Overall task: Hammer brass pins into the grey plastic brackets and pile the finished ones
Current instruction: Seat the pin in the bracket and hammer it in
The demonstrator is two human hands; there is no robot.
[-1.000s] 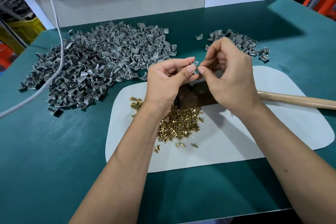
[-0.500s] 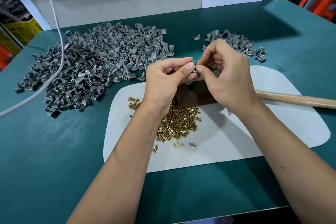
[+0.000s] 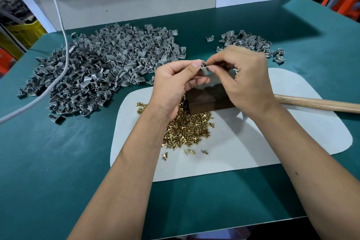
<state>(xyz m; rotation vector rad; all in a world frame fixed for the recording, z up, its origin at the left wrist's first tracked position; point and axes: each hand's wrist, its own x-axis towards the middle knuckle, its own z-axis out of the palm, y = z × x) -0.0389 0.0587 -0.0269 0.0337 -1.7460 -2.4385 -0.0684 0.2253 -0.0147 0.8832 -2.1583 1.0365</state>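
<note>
My left hand [image 3: 175, 82] pinches a small grey plastic bracket [image 3: 203, 67] between thumb and fingers, held up above a dark block [image 3: 208, 101]. My right hand [image 3: 243, 78] has its fingertips pinched at the top of the same bracket; any pin between them is hidden. A heap of brass pins [image 3: 187, 128] lies on the white mat [image 3: 272, 142] under my left wrist. A big pile of grey brackets [image 3: 101, 70] covers the left of the table. A smaller bracket pile [image 3: 249, 42] lies at the back right.
A wooden hammer handle [image 3: 319, 105] runs rightward from behind my right wrist, its head hidden. A white cable [image 3: 64, 41] hangs over the big pile. White panels stand at the table's back edge. The green table [image 3: 58, 171] extends near left.
Both hands stay together at the bracket, fingers shifting slightly. The camera view drifted a little; nothing on the table moved.
</note>
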